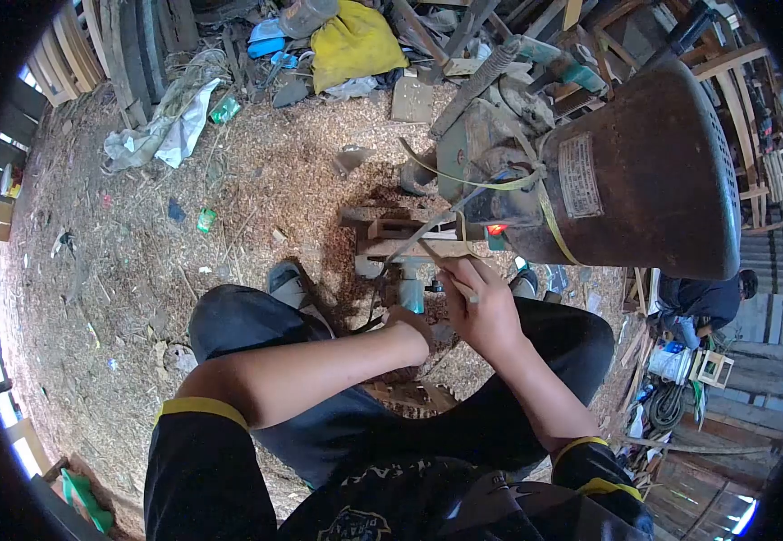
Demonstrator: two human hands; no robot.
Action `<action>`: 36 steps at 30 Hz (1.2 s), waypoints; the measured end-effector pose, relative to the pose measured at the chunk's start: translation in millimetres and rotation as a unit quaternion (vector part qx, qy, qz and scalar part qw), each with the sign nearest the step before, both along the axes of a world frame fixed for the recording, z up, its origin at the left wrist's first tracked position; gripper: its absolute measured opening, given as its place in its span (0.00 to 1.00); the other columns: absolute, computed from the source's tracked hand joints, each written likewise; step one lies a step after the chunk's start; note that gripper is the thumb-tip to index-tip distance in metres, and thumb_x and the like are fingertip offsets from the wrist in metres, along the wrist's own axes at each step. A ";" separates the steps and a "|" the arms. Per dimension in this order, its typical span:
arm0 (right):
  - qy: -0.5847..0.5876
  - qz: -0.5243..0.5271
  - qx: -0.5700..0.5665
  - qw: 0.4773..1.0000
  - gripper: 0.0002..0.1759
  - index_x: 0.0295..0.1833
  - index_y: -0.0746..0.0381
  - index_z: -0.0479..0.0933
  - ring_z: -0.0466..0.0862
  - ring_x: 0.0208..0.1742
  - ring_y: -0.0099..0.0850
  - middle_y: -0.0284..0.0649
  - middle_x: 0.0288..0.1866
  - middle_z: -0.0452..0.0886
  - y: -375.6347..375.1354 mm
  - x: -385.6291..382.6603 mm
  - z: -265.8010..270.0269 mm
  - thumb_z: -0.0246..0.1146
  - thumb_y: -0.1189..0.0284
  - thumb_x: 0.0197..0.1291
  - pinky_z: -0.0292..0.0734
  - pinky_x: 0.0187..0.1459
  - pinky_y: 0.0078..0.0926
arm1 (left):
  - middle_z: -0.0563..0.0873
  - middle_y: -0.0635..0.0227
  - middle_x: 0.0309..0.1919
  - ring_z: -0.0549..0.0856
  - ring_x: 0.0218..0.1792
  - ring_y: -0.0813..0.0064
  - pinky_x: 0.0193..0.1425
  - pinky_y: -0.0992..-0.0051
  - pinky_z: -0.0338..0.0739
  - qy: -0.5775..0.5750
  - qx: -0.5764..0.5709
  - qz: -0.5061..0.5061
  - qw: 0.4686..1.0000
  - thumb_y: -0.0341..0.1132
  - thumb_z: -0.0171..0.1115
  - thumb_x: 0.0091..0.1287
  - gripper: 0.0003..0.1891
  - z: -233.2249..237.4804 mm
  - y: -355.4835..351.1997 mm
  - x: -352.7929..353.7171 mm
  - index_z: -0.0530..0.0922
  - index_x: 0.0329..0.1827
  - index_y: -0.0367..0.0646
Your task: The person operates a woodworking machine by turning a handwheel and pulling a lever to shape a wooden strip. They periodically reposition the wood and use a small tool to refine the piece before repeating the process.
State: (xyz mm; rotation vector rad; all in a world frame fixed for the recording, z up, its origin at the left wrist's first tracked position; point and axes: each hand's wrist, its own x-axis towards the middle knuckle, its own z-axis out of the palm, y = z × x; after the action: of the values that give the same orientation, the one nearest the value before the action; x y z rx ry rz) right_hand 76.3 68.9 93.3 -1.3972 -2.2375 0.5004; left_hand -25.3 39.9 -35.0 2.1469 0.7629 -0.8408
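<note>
At frame centre the right hand pinches a stick on the block under the motor, the left hand has an unclear grip near a teal tool, and a slip could likely jam fingers against the motor.

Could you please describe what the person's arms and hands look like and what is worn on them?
Both the left hand and the right hand are bare; no gloves or watch show. The forearms are uncovered. Each arm has a short black sleeve ending in a yellow band: the left sleeve and the right sleeve.
</note>
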 end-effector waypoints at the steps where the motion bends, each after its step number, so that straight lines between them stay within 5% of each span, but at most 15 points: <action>1: -0.010 -0.008 0.010 1.000 0.13 0.53 0.66 0.80 0.86 0.43 0.55 0.53 0.43 0.85 -0.2 1.9 -0.6 0.68 0.83 0.62 0.82 0.44 0.46 | 0.88 0.68 0.63 0.86 0.61 0.62 0.50 0.50 0.79 0.001 -0.004 0.014 1.000 0.39 0.67 0.70 0.20 -2.6 0.0 -0.8 0.86 0.65 0.52; 4: -0.039 -0.015 0.005 0.999 0.14 0.53 0.65 0.81 0.86 0.43 0.56 0.53 0.43 0.86 3.2 7.6 -6.6 0.68 0.82 0.62 0.82 0.45 0.46 | 0.88 0.68 0.62 0.87 0.60 0.63 0.51 0.51 0.79 0.014 0.042 -0.074 0.996 0.38 0.66 0.70 0.20 9.2 -0.8 -2.9 0.86 0.65 0.51; 10: -0.031 -0.005 -0.037 0.999 0.14 0.54 0.64 0.81 0.86 0.44 0.56 0.54 0.44 0.86 2.0 -0.1 -7.2 0.68 0.80 0.63 0.82 0.46 0.48 | 0.84 0.62 0.68 0.81 0.70 0.58 0.66 0.50 0.75 -0.044 -0.005 0.025 0.999 0.38 0.59 0.71 0.24 -17.5 -4.9 -6.2 0.80 0.71 0.48; 13: -0.053 -0.020 -0.034 0.998 0.13 0.54 0.64 0.81 0.86 0.44 0.57 0.54 0.44 0.87 5.9 0.2 -20.0 0.68 0.78 0.65 0.82 0.45 0.49 | 0.85 0.67 0.67 0.84 0.64 0.61 0.59 0.49 0.77 0.053 0.061 -0.060 0.995 0.39 0.67 0.70 0.25 -13.8 -9.8 7.1 0.82 0.71 0.48; 17: -0.070 -0.043 -0.057 0.995 0.11 0.54 0.64 0.82 0.87 0.43 0.57 0.55 0.43 0.87 18.9 -4.0 -31.3 0.67 0.75 0.67 0.82 0.43 0.49 | 0.82 0.68 0.70 0.82 0.67 0.59 0.65 0.46 0.75 0.098 0.070 -0.056 0.991 0.38 0.67 0.70 0.26 -10.7 -6.7 10.5 0.80 0.73 0.49; 22: -0.013 -0.013 -0.018 1.000 0.09 0.51 0.65 0.83 0.86 0.41 0.58 0.55 0.41 0.87 30.0 -17.9 -33.7 0.66 0.75 0.68 0.83 0.41 0.49 | 0.80 0.67 0.72 0.80 0.69 0.56 0.67 0.40 0.74 0.116 0.034 -0.103 0.987 0.36 0.69 0.68 0.29 -10.8 -11.7 1.6 0.79 0.74 0.49; 25: 0.002 -0.003 -0.024 1.000 0.08 0.49 0.65 0.83 0.87 0.41 0.58 0.55 0.41 0.87 25.8 -21.1 -32.8 0.66 0.76 0.68 0.83 0.41 0.49 | 0.80 0.66 0.73 0.80 0.69 0.56 0.66 0.39 0.74 0.127 0.087 -0.049 0.987 0.35 0.70 0.67 0.30 -8.8 -16.1 4.7 0.78 0.75 0.48; 28: -0.023 -0.024 -0.044 0.998 0.07 0.49 0.65 0.83 0.87 0.41 0.58 0.56 0.41 0.87 17.9 -19.9 -29.8 0.66 0.76 0.68 0.83 0.41 0.49 | 0.79 0.64 0.73 0.80 0.69 0.56 0.65 0.38 0.74 0.100 0.012 -0.082 0.991 0.34 0.70 0.66 0.31 8.3 -7.6 -3.3 0.78 0.75 0.47; 31: -0.056 -0.053 -0.037 0.996 0.07 0.49 0.65 0.83 0.86 0.42 0.58 0.55 0.42 0.87 18.9 -16.3 -32.2 0.66 0.76 0.67 0.83 0.43 0.50 | 0.80 0.65 0.73 0.80 0.69 0.55 0.68 0.39 0.73 0.138 0.073 -0.048 0.986 0.37 0.72 0.66 0.32 -41.5 -24.3 11.9 0.78 0.75 0.46; 36: -0.063 -0.001 -0.017 0.998 0.05 0.44 0.66 0.82 0.85 0.47 0.57 0.57 0.46 0.86 31.2 -23.8 -53.8 0.64 0.76 0.67 0.82 0.48 0.50 | 0.82 0.62 0.71 0.83 0.64 0.56 0.65 0.44 0.75 0.141 0.050 -0.099 0.984 0.40 0.66 0.69 0.26 -37.3 -25.6 11.7 0.80 0.71 0.45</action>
State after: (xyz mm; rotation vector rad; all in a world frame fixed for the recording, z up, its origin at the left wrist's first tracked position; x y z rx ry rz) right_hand 52.5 100.1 39.5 -1.4874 -2.3365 0.4631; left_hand -13.6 14.3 -72.3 2.2470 0.7515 -1.2550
